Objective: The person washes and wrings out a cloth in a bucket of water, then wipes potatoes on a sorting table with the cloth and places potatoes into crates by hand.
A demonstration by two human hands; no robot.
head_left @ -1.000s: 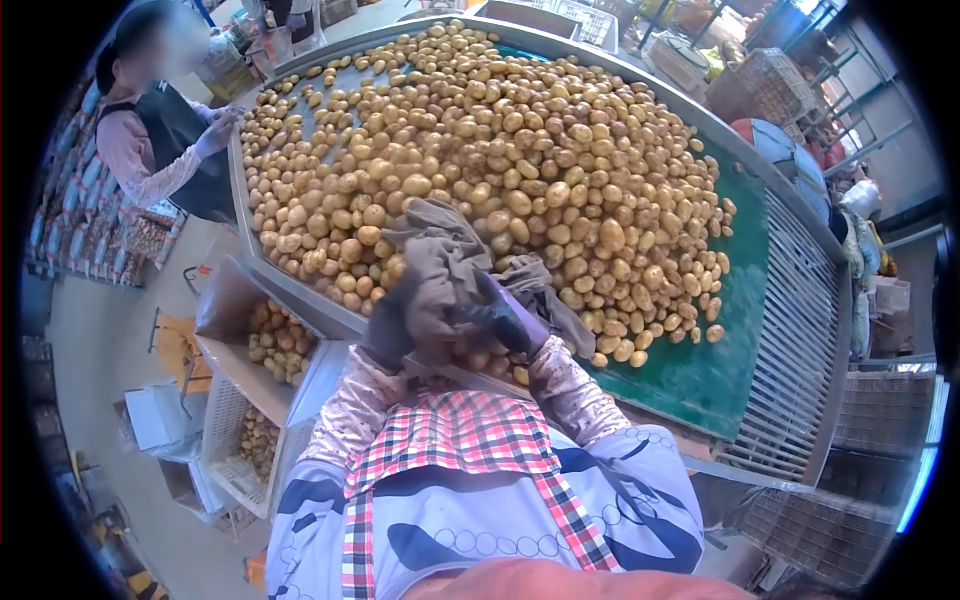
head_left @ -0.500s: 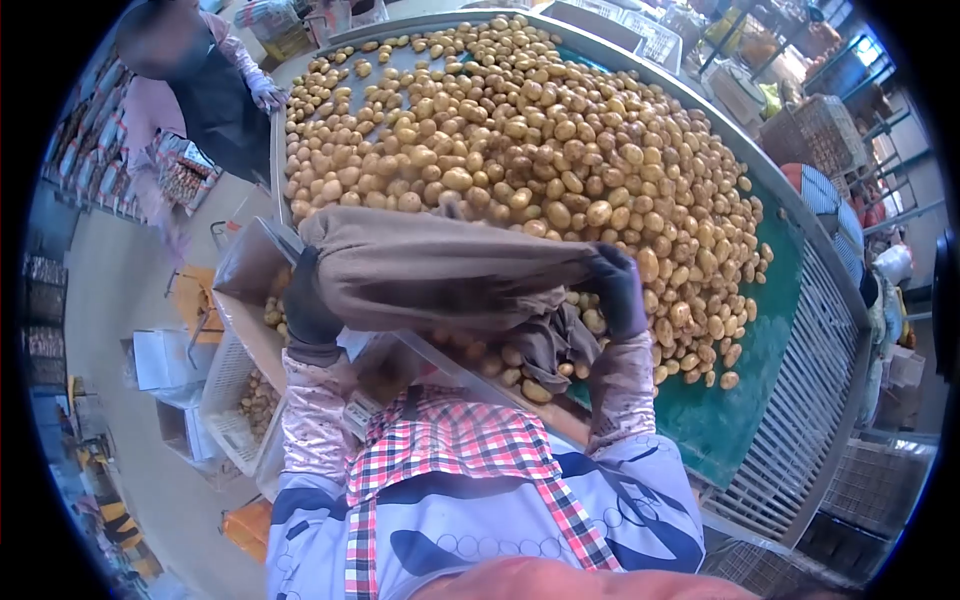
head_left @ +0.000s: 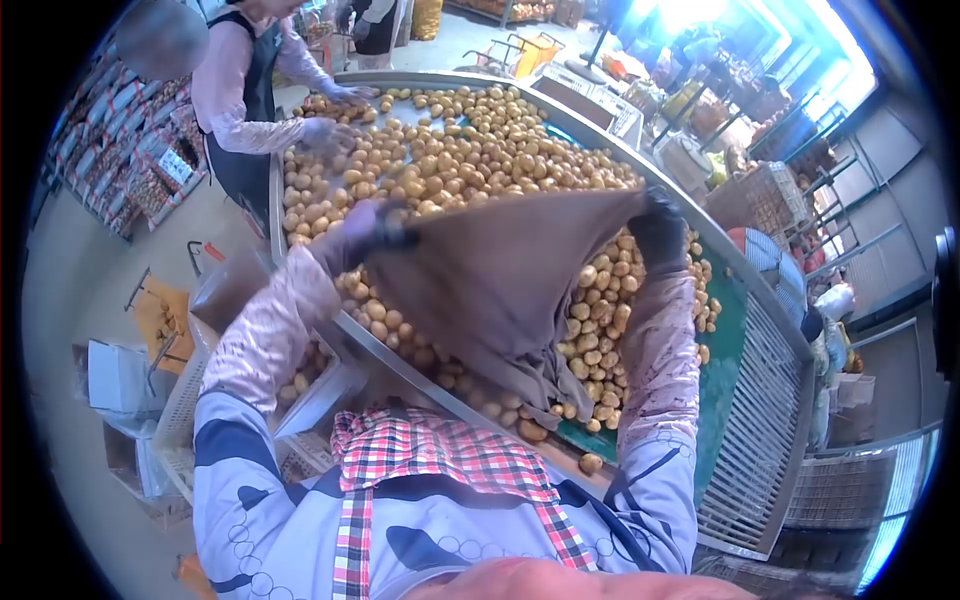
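Observation:
A brown cloth [head_left: 505, 265] is stretched between my two gloved hands above a heap of potatoes [head_left: 470, 150]. My left hand [head_left: 378, 232], blurred by motion, grips its left upper edge. On the other side my right hand [head_left: 658, 232], in a dark glove, is closed on the top right corner. The cloth's lower end hangs down to the potatoes near the front edge of the sorting table [head_left: 420, 378] and hides those beneath it.
Across the table's left corner, a co-worker's gloved hands [head_left: 335, 130] reach among potatoes. A slatted metal grate [head_left: 765, 420] forms the right end, beside a green surface [head_left: 722, 400]. Crates and a white box [head_left: 120, 375] stand at lower left.
My hands have moved farther forward and apart, spreading the bunched cloth over the potatoes. The camera view has shifted, and the co-worker's hands are now over the table.

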